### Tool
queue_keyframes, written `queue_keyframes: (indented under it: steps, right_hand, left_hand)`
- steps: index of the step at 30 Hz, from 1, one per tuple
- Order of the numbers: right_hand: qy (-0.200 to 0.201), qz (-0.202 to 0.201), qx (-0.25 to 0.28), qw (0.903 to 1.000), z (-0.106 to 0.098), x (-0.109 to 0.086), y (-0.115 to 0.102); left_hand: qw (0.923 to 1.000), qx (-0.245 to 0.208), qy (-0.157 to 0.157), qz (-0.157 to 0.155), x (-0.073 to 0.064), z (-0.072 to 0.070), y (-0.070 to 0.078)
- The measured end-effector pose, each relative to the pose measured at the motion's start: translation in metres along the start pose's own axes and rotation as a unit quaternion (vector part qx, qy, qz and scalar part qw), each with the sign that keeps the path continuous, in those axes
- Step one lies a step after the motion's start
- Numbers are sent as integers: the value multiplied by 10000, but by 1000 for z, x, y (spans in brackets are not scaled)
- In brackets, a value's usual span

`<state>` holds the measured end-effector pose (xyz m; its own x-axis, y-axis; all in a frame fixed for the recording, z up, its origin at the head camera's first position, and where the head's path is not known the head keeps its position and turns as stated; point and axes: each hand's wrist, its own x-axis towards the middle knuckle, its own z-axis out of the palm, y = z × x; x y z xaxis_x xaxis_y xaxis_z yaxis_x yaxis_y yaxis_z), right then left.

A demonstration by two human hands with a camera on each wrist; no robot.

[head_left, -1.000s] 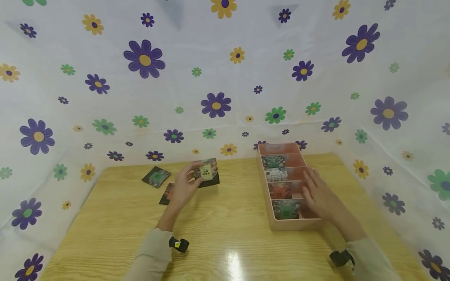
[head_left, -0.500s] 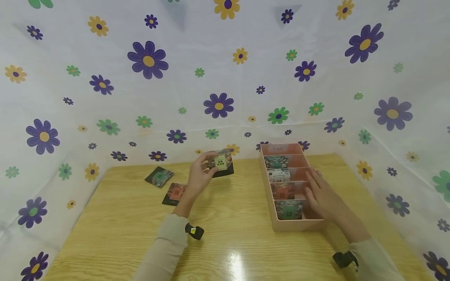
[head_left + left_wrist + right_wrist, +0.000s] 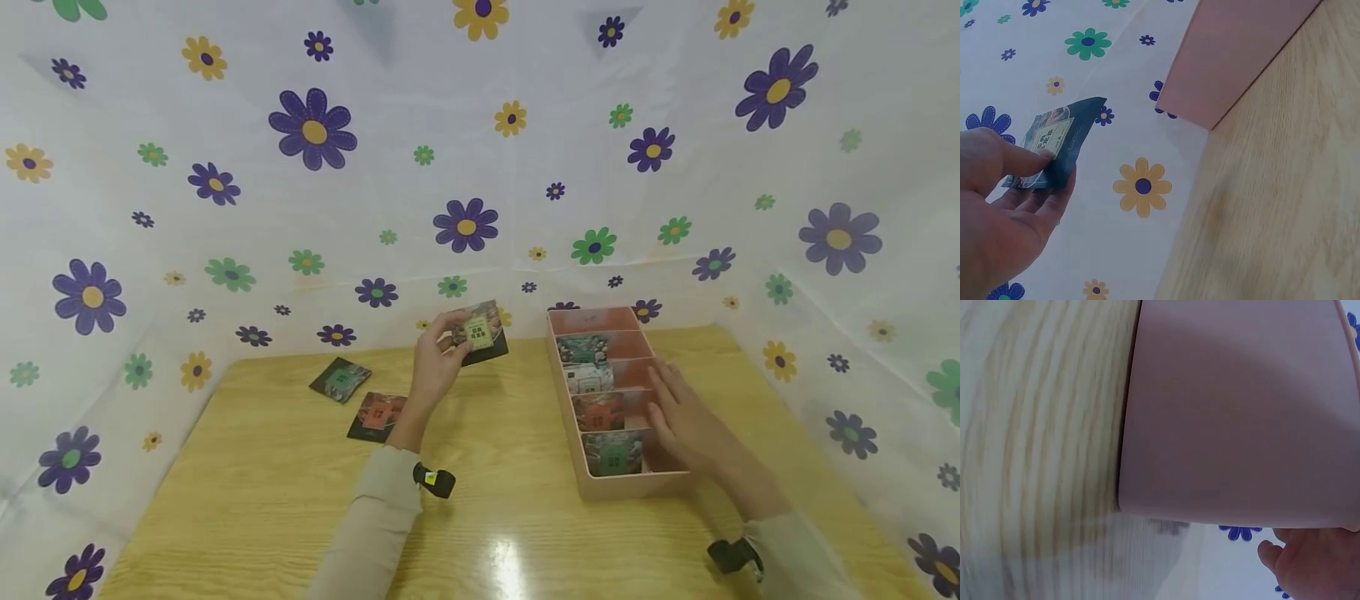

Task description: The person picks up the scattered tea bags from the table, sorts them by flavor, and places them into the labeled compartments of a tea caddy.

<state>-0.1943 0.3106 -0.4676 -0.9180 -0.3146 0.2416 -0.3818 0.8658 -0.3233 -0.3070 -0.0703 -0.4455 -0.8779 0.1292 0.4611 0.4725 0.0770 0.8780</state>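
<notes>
My left hand pinches a square dark sachet with a yellow-green label, thumb on its front, held up above the table's far side. In the left wrist view the sachet tilts between thumb and fingers. At the right, my right hand rests along the right rim of a pink divided box, fingers extended. The right wrist view shows the box's pink wall, with part of the hand at its edge. Green, white and red labelled sachets stand in several compartments; the rearmost holds no visible sachet.
On the wooden table, left of the left forearm, lie a green-labelled sachet and a red-labelled sachet. A flower-printed white cloth hangs behind and along both sides.
My left hand has moved right and upward with the sachet, uncovering more of the red-labelled one. The box has shifted slightly left and nearer; the right hand stays on its rim.
</notes>
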Motion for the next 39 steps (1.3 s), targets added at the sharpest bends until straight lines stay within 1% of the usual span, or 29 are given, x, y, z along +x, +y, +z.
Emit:
queue_keyframes:
  steps: [2,5,9,11,13,16,18,21,24,27,31,33,36,39]
  right_hand:
    - [-1,16,9,10000,1,1,-5]
    - [8,48,-1,10000,3,3,-12]
    - [97,-52,5,9999,9,7,-20]
    - [165,-124,18,9998,11,10,-22]
    - [146,-115,52,9998,12,11,-24]
    - [61,-49,80,9999,12,12,-25]
    - [-29,27,87,10000,12,11,-26]
    - [-47,27,83,10000,11,10,-27]
    - [-37,3,68,10000,12,9,-26]
    - [-45,24,52,10000,11,7,-23]
    - [-44,55,57,10000,10,7,-23]
    - [-10,34,63,10000,11,8,-23]
    - [124,-35,79,9999,12,8,-24]
    - [163,-47,131,9998,13,8,-27]
  left_hand:
    - [10000,-35,34,71,2,2,1]
    - [9998,-3,0,191,7,7,4]
    - [9997,103,-25,201,12,14,8]
    - [9996,157,-3,215,15,18,11]
    - [9995,223,37,226,18,22,12]
    - [9989,400,115,202,22,28,12]
    - [9987,453,148,172,24,32,11]
    - [9984,520,188,149,27,38,10]
    - [9984,518,173,135,30,44,13]
    - [9978,627,119,153,35,52,12]
    - [9964,817,128,195,43,64,9]
    - [9961,860,135,130,47,70,7]
    - [9968,798,79,-10,51,79,2]
    - [9974,704,26,-149,52,88,-3]
